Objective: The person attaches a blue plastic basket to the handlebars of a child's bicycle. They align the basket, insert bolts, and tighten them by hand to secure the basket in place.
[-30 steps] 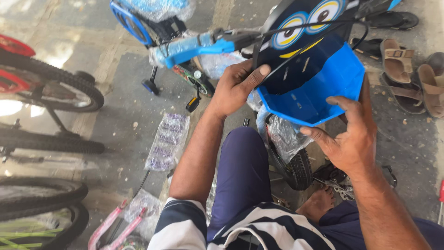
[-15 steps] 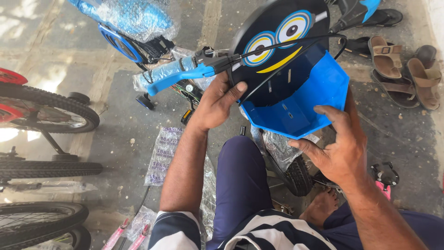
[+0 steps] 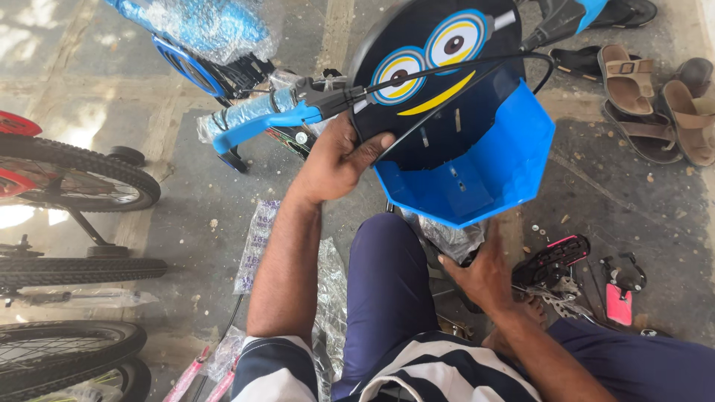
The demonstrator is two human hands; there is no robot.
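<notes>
A small bicycle wrapped in plastic stands on the stone floor, its blue basket with a black cartoon-eyed front plate just above the person's knee. The left hand grips the plate's edge beside the handlebar. The right hand rests half-curled under the basket, touching plastic wrap. Sandals lie nearby.
</notes>
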